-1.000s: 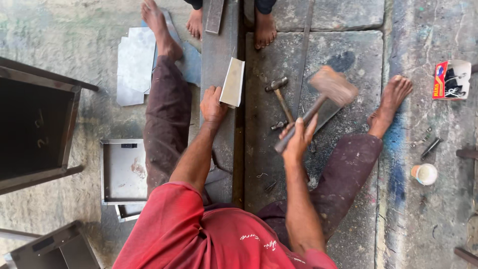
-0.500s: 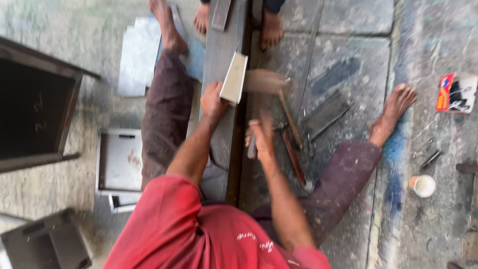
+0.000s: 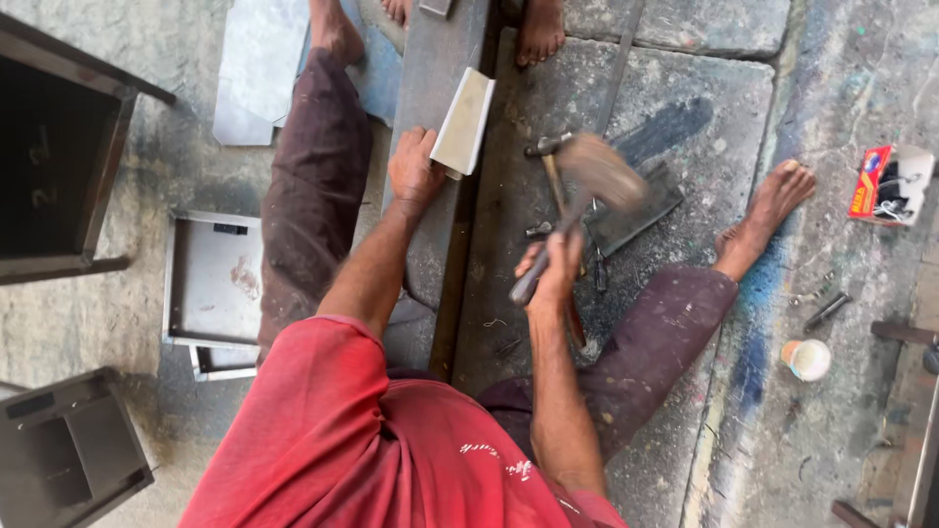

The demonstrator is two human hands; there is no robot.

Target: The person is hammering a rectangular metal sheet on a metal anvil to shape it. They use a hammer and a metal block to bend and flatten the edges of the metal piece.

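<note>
My left hand gripped the bent metal sheet on the steel beam, upper centre; my right hand's fingers were closed round the mallet

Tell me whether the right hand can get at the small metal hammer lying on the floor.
Probably yes, but not freely: the right hand grips a mallet. The small hammer lies uncovered just ahead, nothing between.

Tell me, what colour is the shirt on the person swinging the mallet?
Red, with small white marks; the shirt shows plainly in the head view.
</note>
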